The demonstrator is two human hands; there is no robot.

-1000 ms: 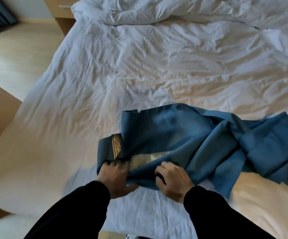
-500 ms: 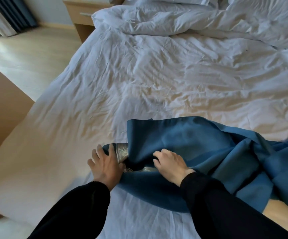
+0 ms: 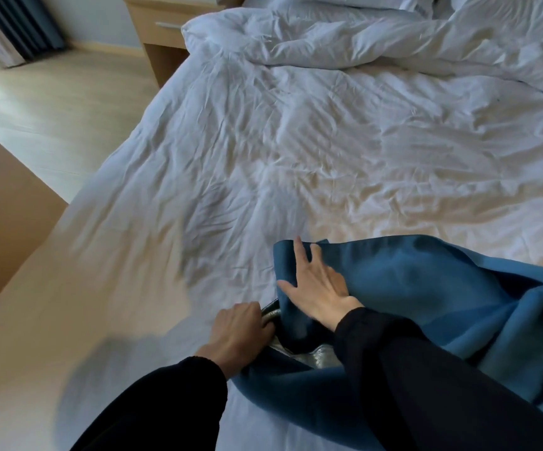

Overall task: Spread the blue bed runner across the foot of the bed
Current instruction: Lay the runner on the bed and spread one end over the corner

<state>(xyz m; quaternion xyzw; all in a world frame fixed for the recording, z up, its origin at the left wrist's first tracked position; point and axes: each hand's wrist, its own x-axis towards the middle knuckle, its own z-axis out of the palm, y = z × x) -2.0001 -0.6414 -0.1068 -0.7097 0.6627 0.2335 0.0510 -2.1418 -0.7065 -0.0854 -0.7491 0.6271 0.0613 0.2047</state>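
Right hand (image 3: 317,283) has slid up from the near edge to the far corner of the folded flap. Its fingers now lie spread and mostly straight on the cloth, though the tips partly hide behind the fold, so I can't tell if they hook it. Left hand (image 3: 239,333) is still curled tight round the end of the blue runner (image 3: 426,288), right at the silver trim (image 3: 315,356).

The runner is bunched in the lower right of the frame, on the near part of the bed (image 3: 198,206), and runs out of frame at the right edge. None of it is spread yet.

Handling (my read):
- It is soft, light and limp, with no stiffness. It will sag and fold back on itself, and it probably slides easily on the sheet.
- Best hold is the two corners of the short trimmed end, one per hand, then pull toward the left of the frame.

Room:
- Bare wrinkled sheet is open from the hands to the bed's left edge in the lower-left and centre-left of the frame.
- The heaped duvet (image 3: 361,37) sits top right, well apart from the runner.
- Past the left edge are the floor (image 3: 35,109) and a wooden panel (image 3: 3,206), with a nightstand (image 3: 159,24) at top centre-left. Overpulling may let the end drop off the side.
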